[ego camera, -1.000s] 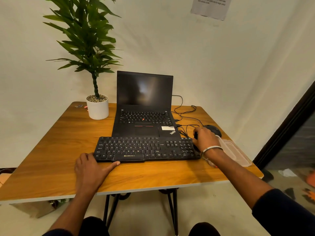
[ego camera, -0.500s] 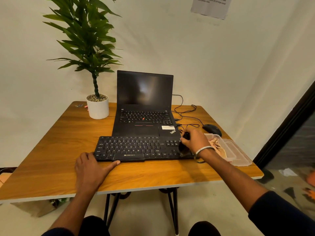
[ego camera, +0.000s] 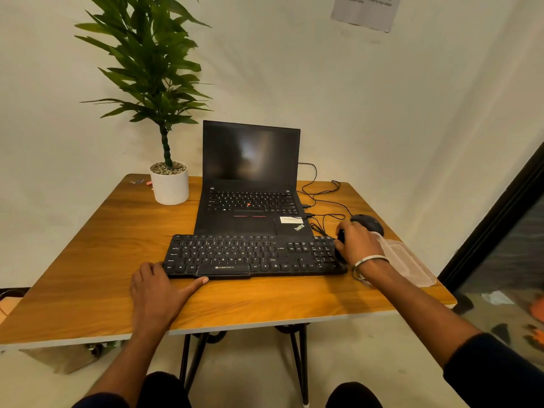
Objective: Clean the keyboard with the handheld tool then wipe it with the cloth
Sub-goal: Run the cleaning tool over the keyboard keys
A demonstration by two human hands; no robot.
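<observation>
Currently, the cleaning pass with the handheld tool appears to be the step in hand; the wiping step has not begun. The right hand [ego camera: 357,245] is curled around a small dark handheld tool [ego camera: 340,237], most of which is hidden beneath the fingers, so its form cannot be told. Hand and tool sit at the numeric-pad end of the black keyboard [ego camera: 253,256], touching or nearly touching its outer edge. The left hand [ego camera: 157,293] lies flat and open on the counter [ego camera: 97,260], fingers spread, the thumb pressed along the keyboard's near edge as if to brace it. The keyboard stretches between the two hands, with an open laptop [ego camera: 250,189] just beyond it. Past the right hand sits a dark mouse [ego camera: 368,223]; outward of the right wrist lies a clear plastic container [ego camera: 409,260]. The cloth is not visible; it may be hidden behind the right forearm. A potted plant [ego camera: 169,184] stands well beyond the left hand.

The next move probably calls for drawing the tool across the key rows toward the left hand, which must keep the keyboard from sliding. The tool should stay clear of the cables [ego camera: 323,201] beyond the right hand.
</observation>
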